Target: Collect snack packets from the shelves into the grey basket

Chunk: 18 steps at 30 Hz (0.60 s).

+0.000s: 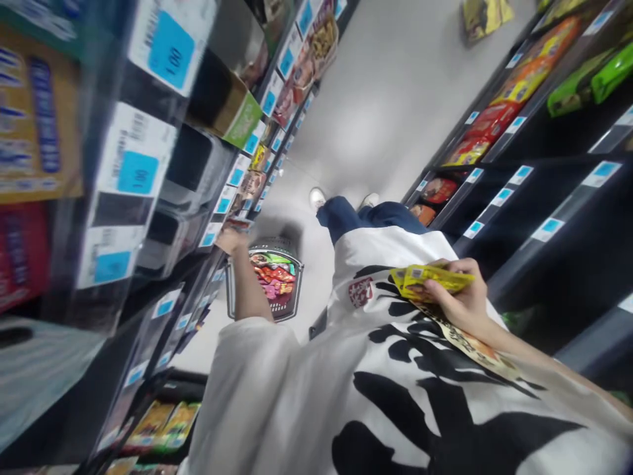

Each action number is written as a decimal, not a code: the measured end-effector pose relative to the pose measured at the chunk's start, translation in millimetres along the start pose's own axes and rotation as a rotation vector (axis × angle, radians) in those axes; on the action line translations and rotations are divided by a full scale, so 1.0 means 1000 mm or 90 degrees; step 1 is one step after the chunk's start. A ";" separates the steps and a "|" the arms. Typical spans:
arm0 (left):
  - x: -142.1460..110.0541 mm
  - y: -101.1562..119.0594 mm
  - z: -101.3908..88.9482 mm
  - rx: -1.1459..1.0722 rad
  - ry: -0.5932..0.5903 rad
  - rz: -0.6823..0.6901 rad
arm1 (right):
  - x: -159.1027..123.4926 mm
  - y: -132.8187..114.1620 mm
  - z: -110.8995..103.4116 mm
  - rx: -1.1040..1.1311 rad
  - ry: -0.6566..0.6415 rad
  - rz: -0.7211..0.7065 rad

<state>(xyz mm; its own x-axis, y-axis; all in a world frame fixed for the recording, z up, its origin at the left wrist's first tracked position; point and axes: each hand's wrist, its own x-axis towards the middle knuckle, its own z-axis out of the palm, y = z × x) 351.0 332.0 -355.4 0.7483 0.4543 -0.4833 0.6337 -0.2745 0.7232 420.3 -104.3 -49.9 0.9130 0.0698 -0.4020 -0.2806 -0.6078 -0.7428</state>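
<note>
My right hand (462, 293) is closed around a bright yellow snack packet (415, 277), held in front of my white shirt with black print. More than one packet may be in that grip; I cannot tell. On the other side, my left hand (230, 240) is stretched out to the shelf edge, by the price tags. A small packet (240, 225) shows right beside its fingers, which are too small and partly hidden to read. Below that arm a grey shopping basket (299, 280) stands on the floor, with several colourful snack packets (274, 274) in it.
Shelves with blue price tags (137, 173) rise close on the left, carrying boxes and packets. On the right, a dark shelf (514, 231) holds red packets (487, 125) and green packets (573, 92). Yellow packets (487, 18) appear at the top, over the grey floor (376, 99).
</note>
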 end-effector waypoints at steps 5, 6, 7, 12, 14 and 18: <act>-0.098 0.062 0.014 -0.010 0.031 0.022 | 0.003 -0.029 -0.013 -0.004 -0.010 0.007; -0.122 0.082 0.019 -0.009 0.010 0.029 | 0.005 -0.033 -0.015 0.013 -0.011 0.012; -0.147 0.106 0.023 -0.007 -0.009 0.042 | 0.008 -0.036 -0.016 0.035 -0.009 0.018; -0.249 0.269 0.028 -0.099 -0.032 0.291 | 0.024 -0.038 -0.022 0.169 0.003 0.038; -0.268 0.343 0.033 -0.182 -0.154 0.418 | 0.028 -0.036 -0.029 0.204 -0.012 0.030; -0.273 0.450 0.064 -0.056 -0.559 0.590 | 0.032 -0.026 -0.048 0.239 -0.110 -0.015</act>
<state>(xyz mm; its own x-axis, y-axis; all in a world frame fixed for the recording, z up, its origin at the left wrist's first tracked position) 444.7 30.3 69.9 0.7999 -0.5950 0.0785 -0.1811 -0.1146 0.9768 471.2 -124.6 -17.7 0.8662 0.2318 -0.4427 -0.3779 -0.2757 -0.8838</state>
